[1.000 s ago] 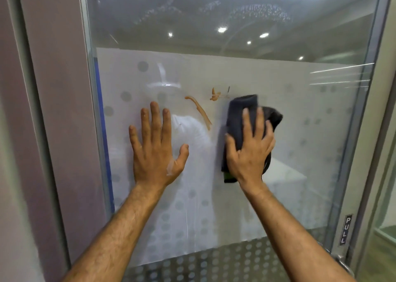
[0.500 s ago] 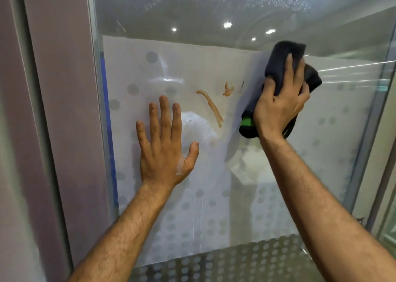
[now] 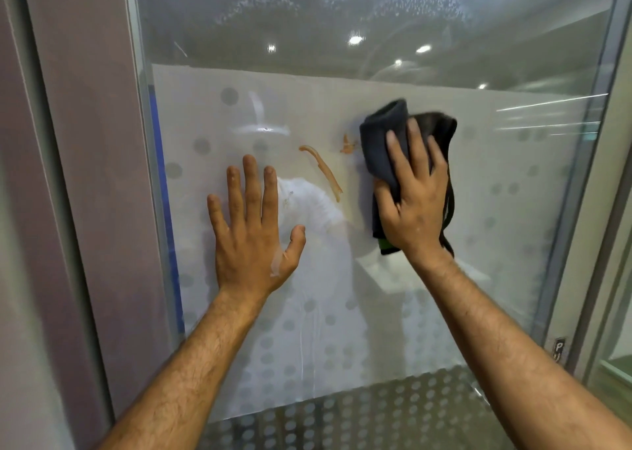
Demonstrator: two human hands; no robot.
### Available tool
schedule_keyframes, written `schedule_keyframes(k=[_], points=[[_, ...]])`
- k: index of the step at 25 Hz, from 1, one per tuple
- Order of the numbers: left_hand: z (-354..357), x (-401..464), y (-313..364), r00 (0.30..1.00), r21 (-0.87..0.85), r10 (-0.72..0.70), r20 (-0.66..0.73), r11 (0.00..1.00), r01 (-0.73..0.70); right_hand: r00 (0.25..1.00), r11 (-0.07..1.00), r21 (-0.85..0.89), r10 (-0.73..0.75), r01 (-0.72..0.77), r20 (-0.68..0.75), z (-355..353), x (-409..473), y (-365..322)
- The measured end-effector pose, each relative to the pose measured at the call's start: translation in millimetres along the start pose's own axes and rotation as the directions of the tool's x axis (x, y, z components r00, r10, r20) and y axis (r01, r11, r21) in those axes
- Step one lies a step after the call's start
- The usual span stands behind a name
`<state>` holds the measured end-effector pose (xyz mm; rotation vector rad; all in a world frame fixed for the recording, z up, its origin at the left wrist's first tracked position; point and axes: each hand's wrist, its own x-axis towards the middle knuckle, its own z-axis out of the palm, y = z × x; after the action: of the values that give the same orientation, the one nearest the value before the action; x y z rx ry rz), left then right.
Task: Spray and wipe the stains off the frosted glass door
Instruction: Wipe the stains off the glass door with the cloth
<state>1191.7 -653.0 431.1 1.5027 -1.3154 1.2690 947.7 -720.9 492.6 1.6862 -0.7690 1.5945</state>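
Observation:
The frosted glass door (image 3: 513, 230) with a dotted pattern fills the view. A long curved orange-brown stain (image 3: 323, 169) runs down its middle, and a smaller orange smear (image 3: 346, 143) sits just up and right of it. My left hand (image 3: 253, 230) lies flat on the glass with fingers spread, left of the long stain. My right hand (image 3: 413, 203) presses a folded dark grey cloth (image 3: 383, 141) against the glass, right beside the small smear. The thumb is curled round the cloth's left edge. Spray droplets and drip lines show on the glass.
A grey wall panel and metal door frame (image 3: 136, 176) stand at the left. The door's right frame (image 3: 581, 210) carries a small "PULL" label (image 3: 559, 348) low down. Ceiling lights reflect in the clear upper glass.
My right hand took the cloth up and to the right, then brought it back down and left to beside the small smear. My left hand stayed flat on the glass.

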Motion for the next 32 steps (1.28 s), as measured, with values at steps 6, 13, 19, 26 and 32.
schedule_keyframes(k=[6, 13, 19, 26, 32], points=[[-2.4, 1.3, 1.0, 1.0, 0.02, -0.007, 0.02, 1.0, 0.007, 0.987, 0.988, 0.03, 0.146, -0.149, 0.072, -11.2, -83.1, -3.6], [-7.3, 1.9, -2.0, 0.998, -0.005, 0.007, 0.064, 1.0, -0.006, 0.934, 0.96, 0.064, 0.249, -0.273, 0.255, -34.8, -93.5, -14.0], [-28.2, 15.6, -5.9, 0.998, -0.158, -0.017, 0.067, 0.987, 0.027, 0.781, 0.682, 0.419, 0.613, -0.599, 0.118, -52.8, -45.7, -5.1], [-21.3, 37.9, -33.0, 0.998, -0.039, -0.003, 0.056, 0.999, 0.005, 0.819, 0.815, 0.09, 0.563, -0.573, 0.114, -22.2, -29.6, -4.4], [-13.2, 38.0, -33.7, 1.0, -0.022, 0.001, 0.009, 1.0, -0.001, 0.763, 0.754, 0.213, 0.644, -0.622, -0.05, -9.5, 3.6, -14.2]])
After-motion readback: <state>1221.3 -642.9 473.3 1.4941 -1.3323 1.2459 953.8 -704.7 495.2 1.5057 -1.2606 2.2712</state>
